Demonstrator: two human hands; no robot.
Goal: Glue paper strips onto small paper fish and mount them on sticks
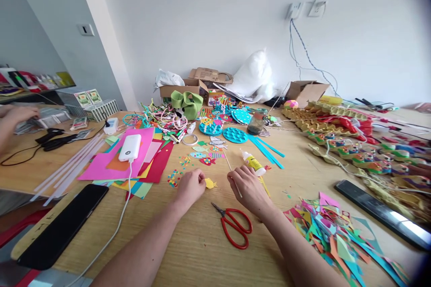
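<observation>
My left hand [191, 187] is closed, thumb and fingertips pinched together beside a small yellow paper fish [210, 183] on the table. What sits in that pinch, if anything, is too small to make out. In my right hand [248, 188] is a thin wooden stick [228, 160], slanting up and to the left. A glue bottle [254, 164] with a yellow label lies just beyond my right knuckles. Red-handled scissors [235, 228] rest between my forearms. Several decorated paper fish [208, 161] and loose paper dots [174, 178] lie past my left hand.
Coloured paper sheets [158, 161] and a white power bank [130, 147] lie left. Paper scraps [333, 233] and a dark phone [380, 210] are right; another black phone [63, 224] is front left. Egg cartons [340, 130] fill the right side. Another person's hand [23, 113] shows far left.
</observation>
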